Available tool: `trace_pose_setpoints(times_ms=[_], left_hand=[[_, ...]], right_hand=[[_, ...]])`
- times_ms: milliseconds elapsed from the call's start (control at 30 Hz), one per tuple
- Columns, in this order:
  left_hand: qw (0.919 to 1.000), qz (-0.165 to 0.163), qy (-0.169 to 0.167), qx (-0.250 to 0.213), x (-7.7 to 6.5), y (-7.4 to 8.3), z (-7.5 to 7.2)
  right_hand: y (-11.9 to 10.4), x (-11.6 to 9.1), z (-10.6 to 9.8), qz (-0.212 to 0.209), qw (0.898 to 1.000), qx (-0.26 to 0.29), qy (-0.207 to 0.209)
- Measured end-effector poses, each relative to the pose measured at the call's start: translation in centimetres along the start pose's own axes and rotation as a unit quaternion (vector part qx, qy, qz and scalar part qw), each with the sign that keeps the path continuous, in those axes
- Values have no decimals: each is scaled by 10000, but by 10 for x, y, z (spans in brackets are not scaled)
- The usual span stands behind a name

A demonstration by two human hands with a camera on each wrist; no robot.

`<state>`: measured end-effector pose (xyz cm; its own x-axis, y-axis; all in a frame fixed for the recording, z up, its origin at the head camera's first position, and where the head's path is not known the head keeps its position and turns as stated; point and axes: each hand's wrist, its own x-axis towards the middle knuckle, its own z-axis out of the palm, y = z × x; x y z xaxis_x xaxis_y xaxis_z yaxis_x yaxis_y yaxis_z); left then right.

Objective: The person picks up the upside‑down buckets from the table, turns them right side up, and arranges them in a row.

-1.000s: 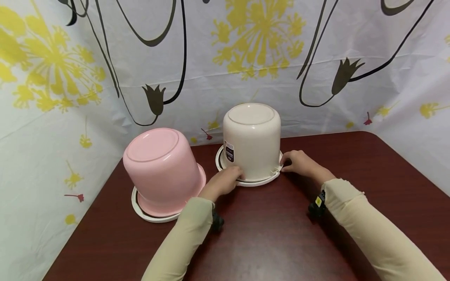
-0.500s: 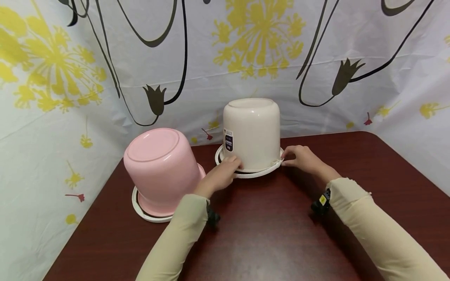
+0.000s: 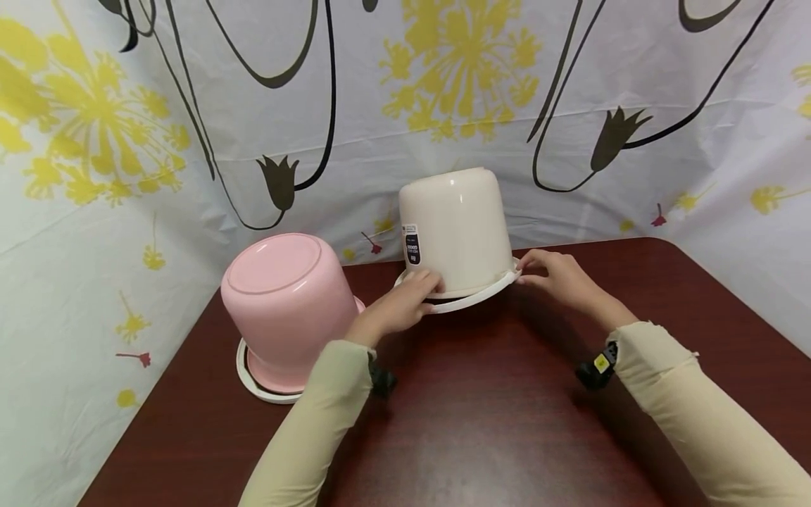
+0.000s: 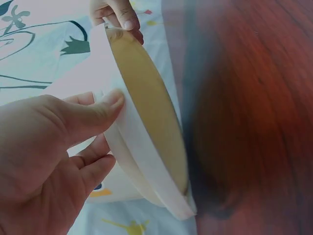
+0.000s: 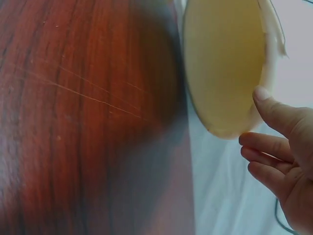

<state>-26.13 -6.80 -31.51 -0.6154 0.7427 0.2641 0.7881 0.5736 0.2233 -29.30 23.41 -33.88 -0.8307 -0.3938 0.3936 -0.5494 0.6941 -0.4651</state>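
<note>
A cream bucket [image 3: 453,229] is held upside down and tilted at the back of the table, its right side higher. A white hoop handle [image 3: 475,298] runs along its front rim. My left hand [image 3: 405,301] pinches the rim and handle at the front left, thumb on the white band [image 4: 139,139] and fingers against the outer wall. At the right edge, my right hand [image 3: 559,279] grips the rim between thumb and fingers. Both wrist views look into the bucket's yellowish hollow [image 5: 222,63], above the tabletop.
A pink bucket [image 3: 285,310] stands upside down and leaning at the left, a white handle [image 3: 253,389] under its rim. The dark red-brown table [image 3: 507,408] extends in front. A flower-patterned white sheet [image 3: 355,91] hangs close behind and at both sides.
The cream bucket has risen from the table and tipped, its right side going up and its base leaning back. Both hands moved up with it. The pink bucket stayed put.
</note>
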Motion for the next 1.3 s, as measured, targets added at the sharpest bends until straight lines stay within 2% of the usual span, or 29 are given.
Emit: trace_pose_setpoints(times_ms=[300,633,833,1033,1300], left_hand=[[9969,285,180,-712,10,14,-16],[9905,281,119,-1344,13,28,-31],[9778,289,10,-2076,17,32,-34],[9655,236,-150,-2589,20,36,-40],[9436,237,102,-3301,19,41,-46]], right_hand=[[-9,-5,-21,0,9983,-102,575],[-25,-7,-45,-153,9953,-249,921],[-35,-5,-60,-185,9935,-562,977],[-43,-3,-71,-240,9917,-775,1001],[-53,2,-84,-121,9926,-912,798]])
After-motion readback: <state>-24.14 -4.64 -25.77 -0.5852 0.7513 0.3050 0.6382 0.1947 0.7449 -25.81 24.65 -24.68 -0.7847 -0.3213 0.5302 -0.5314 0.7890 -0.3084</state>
